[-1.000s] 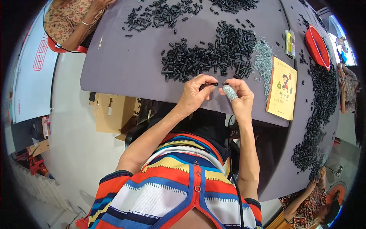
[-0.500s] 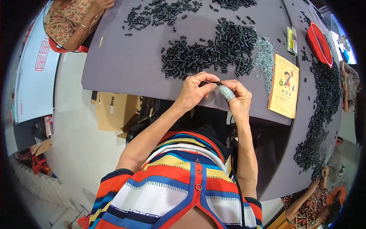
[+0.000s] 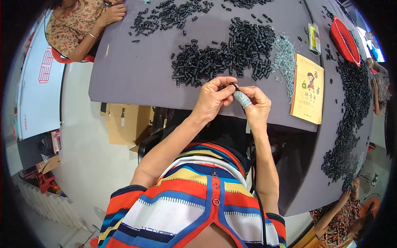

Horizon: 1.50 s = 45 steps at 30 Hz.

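Observation:
My left hand is closed in a pinch on a small black plastic part just over the near table edge. Against the same part, the fingertips of my right hand are pressed together. A speckled grey finger cover wraps one digit of the right hand. Just beyond both hands lies a heap of short black tubular parts. Small silvery pieces that look like screws are spread at its right. Whether a screw is between my fingers is too small to tell.
A yellow booklet lies right of my hands on the grey table. Behind it are a clear-and-yellow case and a red basket. More black parts line the right side. Co-workers' hands show upper left and lower right.
The black part between my fingertips has turned and now points more upward. My hands stay close together in nearly the same spot. The upper-left co-worker's hand has come further into view.

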{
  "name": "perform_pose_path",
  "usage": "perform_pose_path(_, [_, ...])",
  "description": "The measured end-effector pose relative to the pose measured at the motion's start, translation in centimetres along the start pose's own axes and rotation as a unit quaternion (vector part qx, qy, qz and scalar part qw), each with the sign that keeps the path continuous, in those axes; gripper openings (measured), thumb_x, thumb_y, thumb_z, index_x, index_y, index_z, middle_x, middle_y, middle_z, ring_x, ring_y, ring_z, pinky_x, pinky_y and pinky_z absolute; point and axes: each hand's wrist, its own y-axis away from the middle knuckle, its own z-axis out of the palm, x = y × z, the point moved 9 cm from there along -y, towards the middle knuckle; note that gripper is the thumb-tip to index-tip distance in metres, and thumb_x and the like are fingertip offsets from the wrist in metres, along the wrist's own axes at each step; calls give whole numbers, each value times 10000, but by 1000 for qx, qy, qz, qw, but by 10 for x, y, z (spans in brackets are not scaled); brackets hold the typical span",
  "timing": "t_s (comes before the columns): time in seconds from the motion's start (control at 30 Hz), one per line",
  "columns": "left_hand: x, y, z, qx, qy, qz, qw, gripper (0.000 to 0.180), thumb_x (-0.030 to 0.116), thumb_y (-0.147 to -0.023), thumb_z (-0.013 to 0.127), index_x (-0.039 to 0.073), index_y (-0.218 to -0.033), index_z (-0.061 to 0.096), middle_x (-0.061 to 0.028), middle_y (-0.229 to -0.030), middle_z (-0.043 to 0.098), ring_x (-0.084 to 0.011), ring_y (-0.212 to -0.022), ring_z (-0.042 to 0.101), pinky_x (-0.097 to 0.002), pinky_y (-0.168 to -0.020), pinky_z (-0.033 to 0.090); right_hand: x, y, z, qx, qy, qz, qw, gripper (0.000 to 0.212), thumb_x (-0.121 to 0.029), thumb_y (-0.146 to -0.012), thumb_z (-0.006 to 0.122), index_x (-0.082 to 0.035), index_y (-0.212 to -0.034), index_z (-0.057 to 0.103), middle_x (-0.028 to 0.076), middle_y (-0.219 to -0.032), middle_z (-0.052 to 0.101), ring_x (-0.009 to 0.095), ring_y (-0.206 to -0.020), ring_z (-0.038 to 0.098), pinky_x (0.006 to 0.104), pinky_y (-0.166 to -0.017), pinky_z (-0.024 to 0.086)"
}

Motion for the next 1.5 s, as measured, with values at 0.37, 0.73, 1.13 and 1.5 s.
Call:
perform_pose_path(0.37, [0, -1, -4, 6, -19, -3, 1000, 213, 28, -858, 631, 5, -1070, 632, -38, -866, 615, -77, -620, 522, -207, -540, 413, 4, -2, 1, -16, 18, 4, 1000, 172, 72, -767, 654, -9, -914, 690, 9, -813, 670, 56, -724, 583, 202, -647, 466])
perform_pose_path(0.73, [1, -1, 0, -43, 32, -33, 998, 314, 49, -882, 604, 21, -1186, 527, -23, -858, 599, -50, -605, 502, -174, -509, 388, -6, -5, 7, -69, 63, -64, 994, 338, -12, -722, 733, -18, -1042, 623, 38, -988, 625, 95, -743, 570, 216, -593, 447])
perform_pose_path(1.13, [-9, -2, -1, -25, 26, -110, 993, 345, 83, -879, 620, 57, -1202, 504, -16, -894, 604, -62, -669, 536, -188, -484, 374, -22, -12, 25, -155, 164, -141, 964, 289, -116, -746, 712, -44, -1017, 642, 58, -983, 626, 163, -744, 543, 265, -597, 442])
perform_pose_path(1.5, [-15, -6, -8, -13, 57, -101, 993, 346, 29, -859, 629, 30, -1174, 484, -48, -880, 579, -77, -595, 517, -198, -447, 368, -15, -11, 23, -129, 150, -140, 970, 267, -120, -784, 665, -23, -1025, 603, 80, -1004, 638, 178, -754, 551, 277, -637, 447])
